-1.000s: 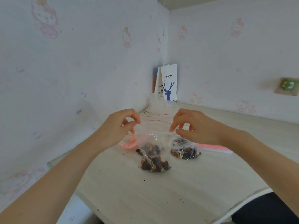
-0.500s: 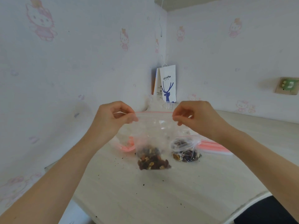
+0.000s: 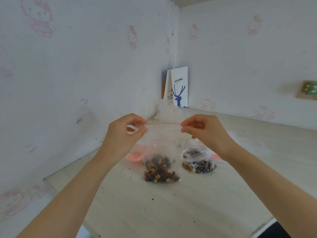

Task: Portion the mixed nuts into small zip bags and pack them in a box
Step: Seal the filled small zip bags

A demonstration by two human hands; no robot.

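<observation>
**Holding a zip bag [image 3: 161,143] taut by its top corners**

The clear zip bag is held upright over the pale table [image 3: 171,212], in the middle of the scene, with its red seal line stretched level between the two hands. The top left corner is pinched by the left hand [image 3: 123,134] between thumb and forefinger, the other fingers being curled in close. The top right corner is pinched in the same narrow way by the right hand [image 3: 207,133]. The mixed nuts [image 3: 160,172] are gathered in the bottom of the bag, low against the table (whether the bottom rests on the surface or hangs just above it cannot be told).

A second bag [image 3: 199,162], also holding nuts and with its top crumpled down, is set on the table just right of the held one and slightly farther away. Pink-red plastic [image 3: 135,156] is seen lying flat behind both bags. Dark crumbs [image 3: 152,199] are scattered over the near part of the table.

At the far corner, where the two papered walls meet, a white paper bag [image 3: 180,88] printed with a blue deer is stood upright, with crinkled clear plastic [image 3: 169,110] lying in front of it. A wall socket [image 3: 307,90] is mounted on the right wall.
</observation>
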